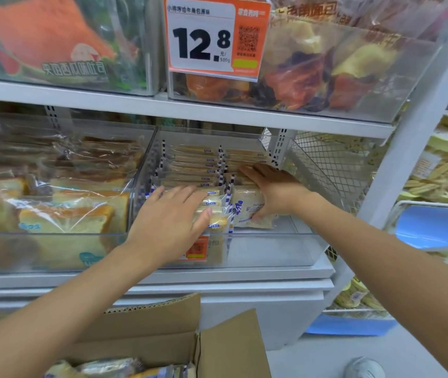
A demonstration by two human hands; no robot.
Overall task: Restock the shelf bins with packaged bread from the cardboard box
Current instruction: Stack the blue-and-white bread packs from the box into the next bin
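A clear plastic shelf bin on the middle shelf holds two rows of packaged bread with blue-and-white wrapper edges. My left hand lies flat with straight fingers on the front packets of the left row. My right hand reaches into the right row and grips the front bread packet, with the fingers over its top and the thumb under it. The open cardboard box stands below at the bottom edge, with more bread packets showing inside.
A neighbouring bin on the left holds sliced toast loaves. Above, the upper shelf carries bins of snacks and an orange price tag reading 12.8. A wire mesh divider and other snack shelves stand to the right. A shoe shows on the floor.
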